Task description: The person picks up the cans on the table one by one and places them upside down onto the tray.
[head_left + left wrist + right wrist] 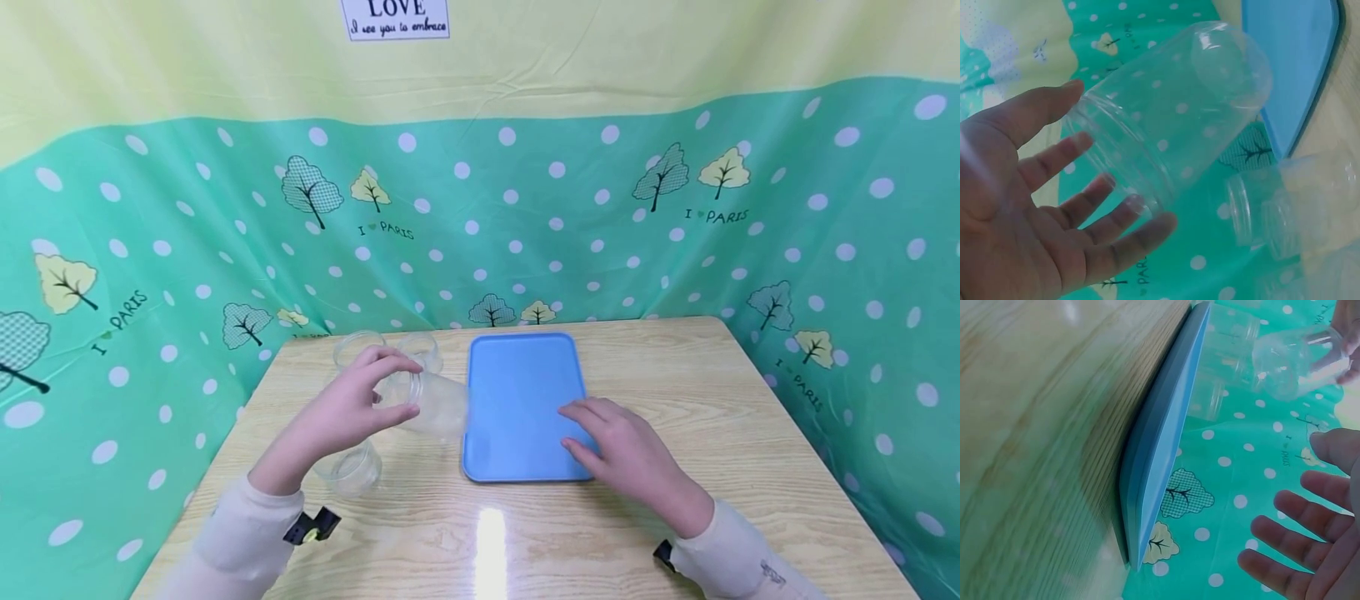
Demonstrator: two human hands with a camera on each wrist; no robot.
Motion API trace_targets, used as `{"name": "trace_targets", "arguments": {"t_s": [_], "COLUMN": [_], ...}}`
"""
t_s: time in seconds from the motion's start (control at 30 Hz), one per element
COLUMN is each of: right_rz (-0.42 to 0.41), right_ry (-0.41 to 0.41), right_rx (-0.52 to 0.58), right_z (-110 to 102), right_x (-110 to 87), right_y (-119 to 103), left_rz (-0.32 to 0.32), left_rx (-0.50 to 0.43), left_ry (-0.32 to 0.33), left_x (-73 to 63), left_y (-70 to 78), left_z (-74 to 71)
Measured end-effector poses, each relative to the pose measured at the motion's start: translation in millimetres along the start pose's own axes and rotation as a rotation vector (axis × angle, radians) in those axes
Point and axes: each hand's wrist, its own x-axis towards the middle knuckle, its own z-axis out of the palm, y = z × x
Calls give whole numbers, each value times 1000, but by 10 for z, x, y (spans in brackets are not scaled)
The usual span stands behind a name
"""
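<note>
My left hand (pixel 363 392) holds a large clear plastic jar (pixel 442 406) by its threaded mouth, fingers and thumb spread around the rim. The jar is tilted on its side above the table, its base pointing right toward the blue tray (pixel 521 408). In the left wrist view the see-through jar (pixel 1172 119) has nothing visible inside. My right hand (pixel 622 446) hovers over the tray's right edge with its fingers spread, holding nothing; the right wrist view shows this hand's fingers (pixel 1300 540) apart from the tray.
More clear jars stand on the left of the wooden table (pixel 667 367): a front jar (pixel 356 468), a back-left jar (pixel 360 346) and a smaller-looking back jar (pixel 422 350). A green dotted curtain (pixel 525 225) borders the table at the back and sides.
</note>
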Motion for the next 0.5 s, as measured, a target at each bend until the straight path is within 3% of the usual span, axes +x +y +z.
{"name": "trace_targets", "arguments": {"t_s": [0.23, 0.5], "right_rz": [-10, -3], "right_ry": [42, 68], "right_rx": [41, 100], "right_z": [1, -41], "right_x": [11, 26], "right_y": [36, 44], "left_rz": [-20, 9], "left_rx": [-145, -216], "left_ry": [51, 136], "left_x": [-19, -65], "left_y": [26, 18], "left_z": [86, 256]}}
